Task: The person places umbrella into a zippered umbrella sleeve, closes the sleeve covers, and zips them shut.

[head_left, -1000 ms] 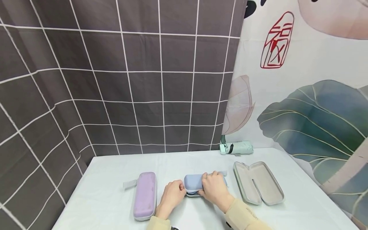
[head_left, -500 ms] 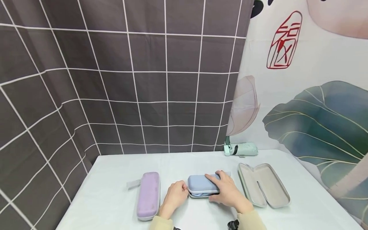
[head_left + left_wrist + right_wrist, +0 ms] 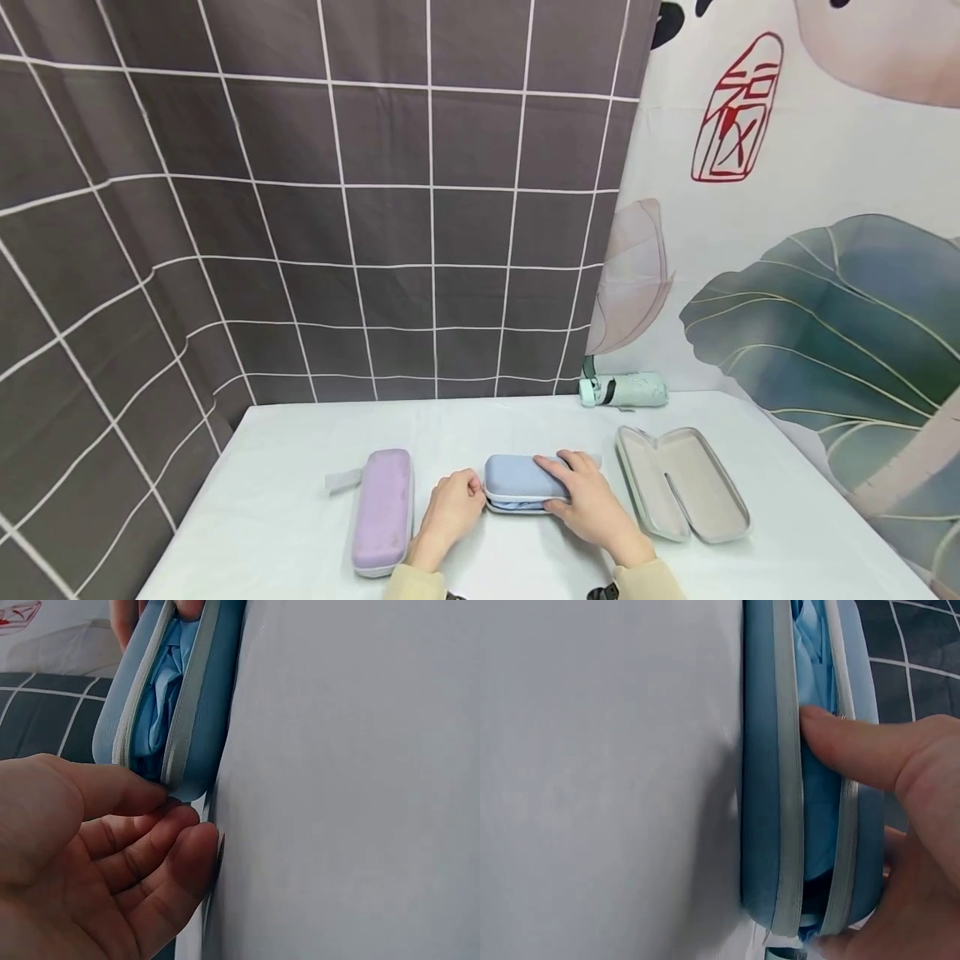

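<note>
A light blue zip case (image 3: 517,477) lies on the white table, its front seam gaping. Folded blue fabric (image 3: 157,712) shows between the two zip edges. At the case's left end my left hand (image 3: 453,510) pinches with thumb and fingertips right beside the zip; the fingertips' hold is partly hidden in the left wrist view. My right hand (image 3: 596,508) grips the case's right part, fingers spread over the lid. Its thumb (image 3: 847,746) reaches into the gap and presses on the fabric in the right wrist view.
A closed purple case (image 3: 382,510) with a grey strap lies left of my hands. To the right, a pale green case (image 3: 712,500) lies unfolded, grey lining up. A mint folded umbrella (image 3: 630,389) rests at the table's back edge, before the hanging cloths.
My right hand has loosened from its tighter hold over the blue case, spread its fingers on the lid and brought its thumb to the front gap. The left hand stays at the left end.
</note>
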Motion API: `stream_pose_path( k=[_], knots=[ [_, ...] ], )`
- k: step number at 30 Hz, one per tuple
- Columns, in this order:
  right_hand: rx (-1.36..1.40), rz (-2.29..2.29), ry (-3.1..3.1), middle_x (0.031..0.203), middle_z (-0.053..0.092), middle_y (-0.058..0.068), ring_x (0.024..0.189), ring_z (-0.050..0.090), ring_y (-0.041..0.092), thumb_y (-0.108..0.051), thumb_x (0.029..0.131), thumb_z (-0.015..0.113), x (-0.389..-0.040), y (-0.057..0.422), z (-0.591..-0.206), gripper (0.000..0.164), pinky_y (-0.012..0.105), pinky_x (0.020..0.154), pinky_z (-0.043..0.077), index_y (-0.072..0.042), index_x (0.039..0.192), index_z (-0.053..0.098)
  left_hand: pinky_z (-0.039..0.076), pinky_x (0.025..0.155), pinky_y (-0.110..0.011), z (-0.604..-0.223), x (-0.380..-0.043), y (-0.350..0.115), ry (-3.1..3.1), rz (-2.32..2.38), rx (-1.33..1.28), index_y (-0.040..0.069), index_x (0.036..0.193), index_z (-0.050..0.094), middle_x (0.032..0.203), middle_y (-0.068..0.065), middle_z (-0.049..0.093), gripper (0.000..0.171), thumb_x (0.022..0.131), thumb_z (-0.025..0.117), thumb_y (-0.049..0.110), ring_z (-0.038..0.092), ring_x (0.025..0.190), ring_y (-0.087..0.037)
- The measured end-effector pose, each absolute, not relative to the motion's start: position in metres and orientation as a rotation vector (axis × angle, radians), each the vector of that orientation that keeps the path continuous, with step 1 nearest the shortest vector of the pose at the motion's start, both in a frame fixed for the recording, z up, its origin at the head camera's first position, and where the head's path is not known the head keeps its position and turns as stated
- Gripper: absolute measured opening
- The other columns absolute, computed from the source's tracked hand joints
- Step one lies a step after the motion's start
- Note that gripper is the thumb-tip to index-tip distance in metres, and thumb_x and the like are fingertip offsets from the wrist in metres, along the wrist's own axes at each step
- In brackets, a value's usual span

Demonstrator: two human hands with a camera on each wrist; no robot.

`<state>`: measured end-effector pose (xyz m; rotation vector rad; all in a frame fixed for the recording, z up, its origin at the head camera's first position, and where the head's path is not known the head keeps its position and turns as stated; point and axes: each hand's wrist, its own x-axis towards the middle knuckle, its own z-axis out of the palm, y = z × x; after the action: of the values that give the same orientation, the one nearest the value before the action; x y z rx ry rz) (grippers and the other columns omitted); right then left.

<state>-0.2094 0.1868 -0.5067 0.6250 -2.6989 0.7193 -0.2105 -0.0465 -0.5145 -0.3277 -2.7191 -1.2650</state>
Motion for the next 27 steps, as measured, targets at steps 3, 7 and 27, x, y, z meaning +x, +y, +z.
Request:
stream_pose_path(
  k=[3,7,27],
  knots=[
    [0.59,0.697,-2.687,0.124,0.056,0.021,0.116,0.049,0.04,-0.012,0.073,0.083,-0.21,0.183,-0.506,0.059,0.061,0.088,0.043,-0.014,0.128,0.064,0.034,0.05,-0.025,-0.514,-0.211,-0.046,-2.721,-1.21,-0.328,0.013,0.069,0.053,0.058,0.007,0.046,0.02,0.081,0.062,0.0,0.042,0.053,-0.01],
    [0.53,0.71,-2.712,0.122,0.057,0.017,0.115,0.051,0.036,-0.013,0.071,0.085,-0.21,0.182,-0.505,0.058,0.059,0.086,0.044,-0.016,0.126,0.066,0.034,0.049,-0.025,-0.512,-0.21,-0.046,-2.739,-1.123,-0.366,0.015,0.068,0.051,0.058,0.008,0.046,0.023,0.08,0.062,0.0,0.041,0.052,-0.009],
    [0.61,0.79,-2.773,0.126,0.053,0.025,0.119,0.045,0.042,-0.006,0.074,0.08,-0.206,0.181,-0.499,0.057,0.061,0.096,0.037,-0.009,0.128,0.063,0.035,0.047,-0.027,-0.511,-0.208,-0.049,-2.721,-0.906,-0.335,0.014,0.068,0.05,0.059,0.005,0.045,0.025,0.086,0.062,0.001,0.041,0.051,-0.011]
  ],
)
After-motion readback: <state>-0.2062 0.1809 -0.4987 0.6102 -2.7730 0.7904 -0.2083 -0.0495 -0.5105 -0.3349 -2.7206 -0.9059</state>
